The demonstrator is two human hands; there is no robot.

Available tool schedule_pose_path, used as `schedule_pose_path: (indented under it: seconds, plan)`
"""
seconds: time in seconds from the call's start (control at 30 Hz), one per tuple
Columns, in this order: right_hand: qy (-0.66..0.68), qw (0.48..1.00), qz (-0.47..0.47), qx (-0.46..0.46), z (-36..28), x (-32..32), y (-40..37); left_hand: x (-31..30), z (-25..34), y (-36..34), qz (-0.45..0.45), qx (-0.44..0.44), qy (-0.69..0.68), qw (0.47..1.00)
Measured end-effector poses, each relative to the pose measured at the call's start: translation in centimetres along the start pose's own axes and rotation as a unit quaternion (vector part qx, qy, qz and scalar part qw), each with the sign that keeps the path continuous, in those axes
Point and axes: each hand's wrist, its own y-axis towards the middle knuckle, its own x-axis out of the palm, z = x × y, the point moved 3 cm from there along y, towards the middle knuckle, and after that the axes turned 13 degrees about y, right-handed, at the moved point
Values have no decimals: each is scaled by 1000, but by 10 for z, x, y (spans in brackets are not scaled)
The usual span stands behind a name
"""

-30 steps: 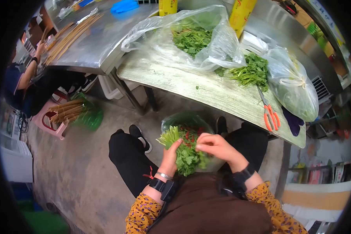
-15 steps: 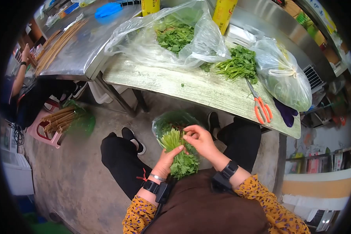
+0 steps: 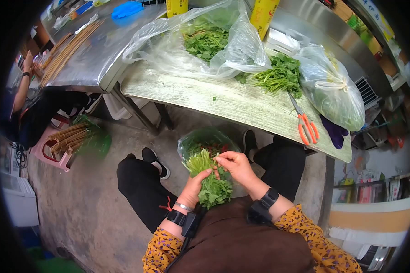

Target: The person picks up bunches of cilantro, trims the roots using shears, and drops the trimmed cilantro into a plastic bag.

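Observation:
My left hand [image 3: 197, 185] is wrapped round a bunch of cilantro [image 3: 215, 189], cut stems pointing away from me and leaves hanging toward my lap. At the right edge of the stems, my right hand [image 3: 238, 165] has its thumb and forefinger pinched together; whatever is between the fingertips is too small to make out. Beneath the bunch, between my feet, a plastic-lined bin [image 3: 205, 136] holds dark scraps. On the table ahead lie a loose pile of cilantro [image 3: 280, 75] and orange-handled scissors [image 3: 307, 128].
An open clear bag [image 3: 159, 57] with more greens sits on the pale table [image 3: 182, 93]. A tied plastic bag [image 3: 330, 86] and a dark purple cloth [image 3: 334, 132] are at its right. Leftward, a pink stool [image 3: 50, 148] holds sticks; another person's hand [image 3: 28, 61] is beside the steel table [image 3: 89, 59].
My right hand has come down slightly toward the stems, and its thumb and forefinger have closed together. My left hand keeps its hold on the cilantro.

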Motion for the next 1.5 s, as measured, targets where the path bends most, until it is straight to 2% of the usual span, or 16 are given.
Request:
schedule_pose_path:
  seconds: [0.27, 0.43, 0.77, 0.93, 1.03, 1.17, 1.23, 1.27, 1.3, 1.37, 1.43, 1.5]
  plan:
    - [-20, 1000, 18, 1, 10, -5, 1, -6, -4, 0, 48, -23, -22, 998]
    - [48, 998, 30, -12, 12, -5, 2, -3, 1, -1, 60, -9, -2, 998]
    - [3, 999, 40, -2, 9, -6, 5, -5, 2, -2, 73, -1, 5, 997]
    - [104, 994, 38, -17, 7, -6, 3, -2, 5, -1, 73, 1, 0, 997]
    - [119, 990, 65, -37, 2, -5, 2, -2, 5, 0, 73, 6, 6, 997]
    - [123, 989, 44, -65, 0, -12, 6, -7, 0, 2, 93, 16, 4, 996]
    - [226, 971, 68, -44, -12, -10, 3, -13, -5, 4, 115, 17, -2, 993]
    - [237, 968, 57, -59, -8, -19, 5, -17, -7, 5, 137, 18, -8, 990]
    - [237, 968, 57, -59, -11, -21, 6, -18, -7, 4, 137, 18, -8, 990]
    - [231, 959, 134, -99, -19, -28, 7, -21, -7, 3, 142, 9, -11, 990]
    - [226, 956, 149, -115, -12, -39, 13, -17, -1, -2, 146, 18, 6, 989]
    - [62, 986, 115, -101, -2, -42, 20, -13, 4, -6, 152, 27, 23, 988]
